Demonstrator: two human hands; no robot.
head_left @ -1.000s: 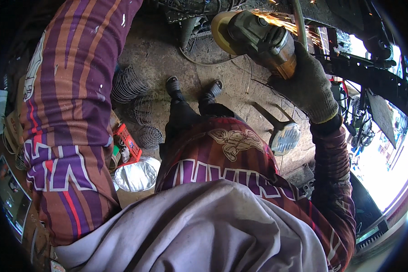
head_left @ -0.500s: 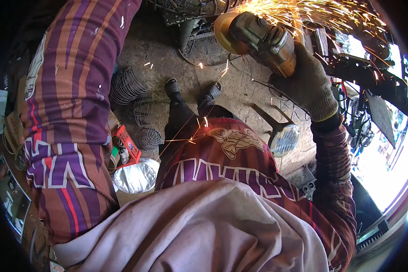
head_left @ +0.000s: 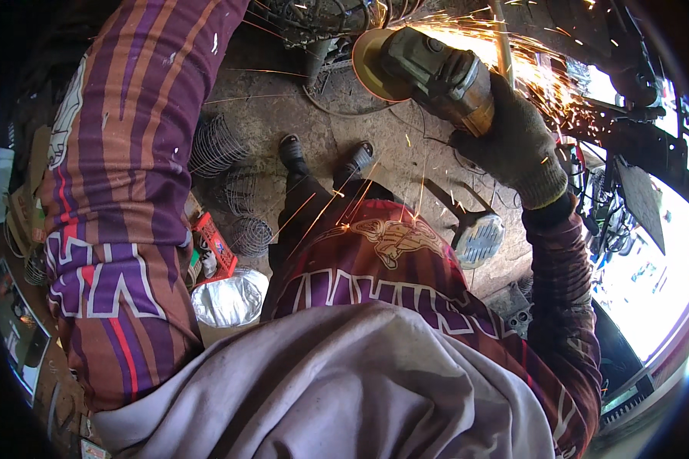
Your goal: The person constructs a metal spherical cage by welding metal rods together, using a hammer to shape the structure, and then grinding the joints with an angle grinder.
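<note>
Gloved in grey knit, my right hand (head_left: 519, 145) is wrapped round the body of an angle grinder (head_left: 440, 73). The grinder's yellowish disc (head_left: 377, 64) meets a dark metal piece with coiled wire or rods (head_left: 344, 17) at the top edge. Bright sparks stream from there to the right, and a few fly toward my shirt. My left arm (head_left: 122, 168), in a striped sleeve, reaches up past the top edge, so the left hand is out of the picture. The exact contact point is partly hidden behind the grinder.
Wire coils (head_left: 218, 145) lie on the floor at the left, near a red crate (head_left: 214, 249) and a silver round thing (head_left: 230, 297). A stool-like metal piece (head_left: 478, 237) stands right of my feet. Dark metal parts (head_left: 628, 134) and a loose cable (head_left: 352, 115) are farther off.
The grinder and my right hand have shifted slightly left and down. The spark stream has dropped lower on the right, and more sparks scatter near my shirt.
</note>
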